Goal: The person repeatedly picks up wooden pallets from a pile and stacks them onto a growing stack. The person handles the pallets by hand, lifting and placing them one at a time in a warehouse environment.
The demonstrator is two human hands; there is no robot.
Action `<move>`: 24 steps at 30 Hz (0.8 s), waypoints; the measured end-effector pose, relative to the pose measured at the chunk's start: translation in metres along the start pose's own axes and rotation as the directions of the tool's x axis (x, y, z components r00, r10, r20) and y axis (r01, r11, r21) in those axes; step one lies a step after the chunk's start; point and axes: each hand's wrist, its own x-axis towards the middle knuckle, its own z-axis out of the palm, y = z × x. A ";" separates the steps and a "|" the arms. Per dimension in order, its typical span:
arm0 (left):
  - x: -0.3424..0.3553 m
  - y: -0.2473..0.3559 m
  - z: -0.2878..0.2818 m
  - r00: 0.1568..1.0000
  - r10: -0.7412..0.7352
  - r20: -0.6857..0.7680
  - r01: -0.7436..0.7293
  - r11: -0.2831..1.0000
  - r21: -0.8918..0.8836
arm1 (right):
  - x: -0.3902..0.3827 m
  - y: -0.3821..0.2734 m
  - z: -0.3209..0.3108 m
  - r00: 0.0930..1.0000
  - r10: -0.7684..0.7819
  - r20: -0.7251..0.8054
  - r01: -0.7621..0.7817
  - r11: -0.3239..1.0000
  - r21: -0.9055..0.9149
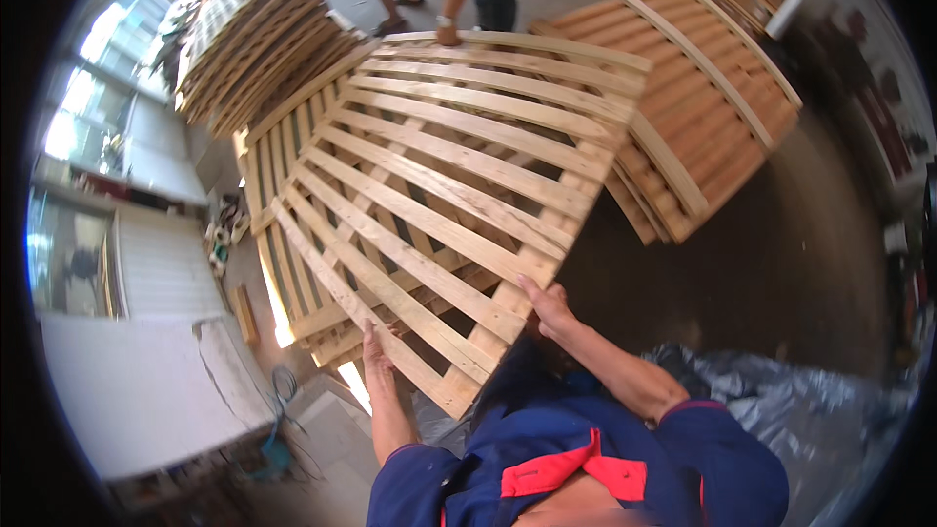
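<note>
A blue shirt (pixel 556 429) is nearest. Left grip (pixel 379 359) and right grip (pixel 550 309) are clamped on a tilted slatted wooden panel (pixel 444 222) over the panel pile (pixel 322 320) (apparently lifted, not yet set down).

Slatted panel (pixel 422 209): bare wood, unvarnished look, matt, grain showing. Beyond it, left: panel stack (pixel 262 59), raw wood, matt. Beyond it, right: second stack (pixel 717 83), wood, matt, ridged. Near side of it: shirt (pixel 420 483), matt cloth; to its near right, sheeting (pixel 795 410), crinkled plastic, glossy.
</note>
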 end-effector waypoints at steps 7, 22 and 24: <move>-0.031 -0.044 0.075 0.996 -0.061 -0.063 0.065 0.995 0.072 | -0.006 -0.067 -0.073 0.977 -0.186 0.107 0.162 0.966 0.204; -0.047 -0.261 0.468 0.998 -0.013 0.058 0.033 0.936 -0.349 | 0.049 -0.067 -0.259 0.716 -0.151 0.681 0.559 0.708 -0.431; -0.062 -0.288 0.519 0.990 -0.053 0.127 0.105 0.885 -0.453 | 0.075 -0.069 -0.220 0.571 -0.401 0.717 0.718 0.667 -0.199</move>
